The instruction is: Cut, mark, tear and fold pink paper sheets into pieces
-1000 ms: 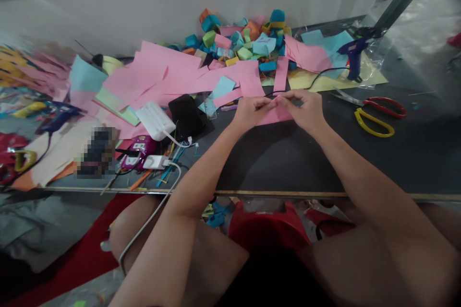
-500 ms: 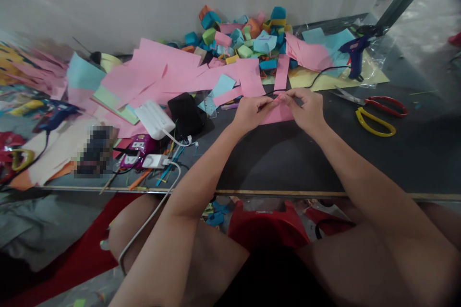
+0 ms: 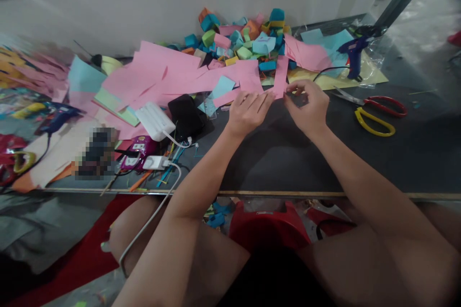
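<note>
My left hand [image 3: 248, 111] is over the dark table, its fingers bent and close together at the lower end of a narrow pink paper strip [image 3: 280, 76]. What its fingertips hold is hidden beneath them. Just right of that strip, my right hand [image 3: 309, 105] has thumb and index finger curved toward each other beside the strip's edge; whether something small is between them cannot be made out. A wider pink piece [image 3: 249, 76] lies behind my left hand.
Red-and-yellow scissors [image 3: 376, 112] and a blue glue gun [image 3: 355, 57] lie to the right. Folded coloured paper pieces [image 3: 245, 41] are heaped at the back. A white power bank [image 3: 154, 120], black phone [image 3: 185, 115] and pink sheets [image 3: 162, 67] are left.
The pink piece that was between both hands above the table no longer shows there. My hands have moved slightly apart, and my left hand has turned palm down over the strip's end.
</note>
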Motion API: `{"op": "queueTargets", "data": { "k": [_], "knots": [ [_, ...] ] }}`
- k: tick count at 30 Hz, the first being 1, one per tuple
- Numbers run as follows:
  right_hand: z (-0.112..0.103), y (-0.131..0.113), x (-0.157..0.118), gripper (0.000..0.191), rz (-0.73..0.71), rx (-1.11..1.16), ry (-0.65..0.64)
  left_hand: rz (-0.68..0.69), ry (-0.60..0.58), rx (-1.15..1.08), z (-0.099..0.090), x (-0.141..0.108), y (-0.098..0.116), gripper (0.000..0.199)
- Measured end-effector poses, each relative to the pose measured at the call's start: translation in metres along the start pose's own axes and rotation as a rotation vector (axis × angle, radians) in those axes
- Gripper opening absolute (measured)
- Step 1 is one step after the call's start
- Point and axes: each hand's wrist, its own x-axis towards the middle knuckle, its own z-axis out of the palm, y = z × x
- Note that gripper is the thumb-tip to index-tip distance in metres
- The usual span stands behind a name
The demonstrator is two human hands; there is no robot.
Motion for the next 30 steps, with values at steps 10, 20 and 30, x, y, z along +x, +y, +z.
{"op": "queueTargets", "data": {
  "k": [10, 20, 30],
  "knots": [
    [0.010, -0.007, 0.006, 0.040, 0.651, 0.774, -0.255, -0.017, -0.041, -0.057, 0.005, 0.000, -0.005, 0.051],
    [0.001, -0.002, 0.001, 0.040, 0.019, 0.231, -0.045, -0.003, 0.107, -0.038, 0.002, 0.004, -0.007, 0.043],
    [0.001, -0.007, 0.001, 0.035, -0.064, 0.182, 0.001, 0.034, 0.077, 0.018, 0.002, 0.001, -0.006, 0.039]
  ]
}}
